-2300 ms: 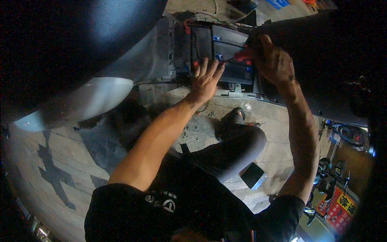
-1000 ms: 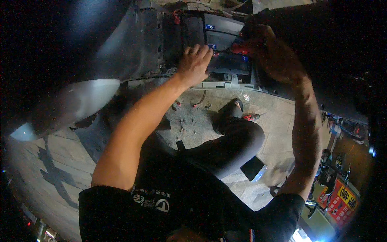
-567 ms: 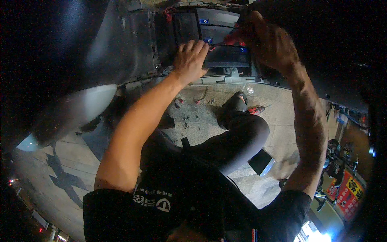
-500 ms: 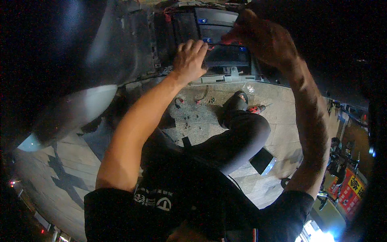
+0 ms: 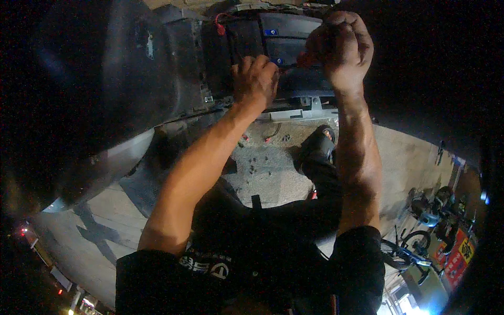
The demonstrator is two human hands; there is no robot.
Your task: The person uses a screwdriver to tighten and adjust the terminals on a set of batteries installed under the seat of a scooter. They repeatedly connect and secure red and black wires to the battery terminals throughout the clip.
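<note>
Dark rectangular blocks with blue fittings (image 5: 294, 44), like battery modules, sit side by side in an open compartment in front of me. My left hand (image 5: 255, 81) rests at the blocks' near edge, its fingers curled down, and whatever they hold is hidden. To the right, my right hand (image 5: 344, 52) is raised over the blocks in a closed fist. A small red piece (image 5: 307, 59) pokes out at its fingers on the left side; its kind is too dark to tell. A red fitting (image 5: 220, 29) with a thin lead lies at the far left block.
A pale metal rail (image 5: 302, 114) runs along the compartment's near edge. Small dark bits (image 5: 254, 167) and a short red-tipped lead (image 5: 270, 139) lie on the tiled floor. A dark curved panel (image 5: 152, 68) stands at left. Bicycles (image 5: 417, 244) are off to the right.
My right arm has swung inward and stands straighter, its fist still with the red piece. My left hand has shifted slightly right and down in view. The whole view has shifted too.
</note>
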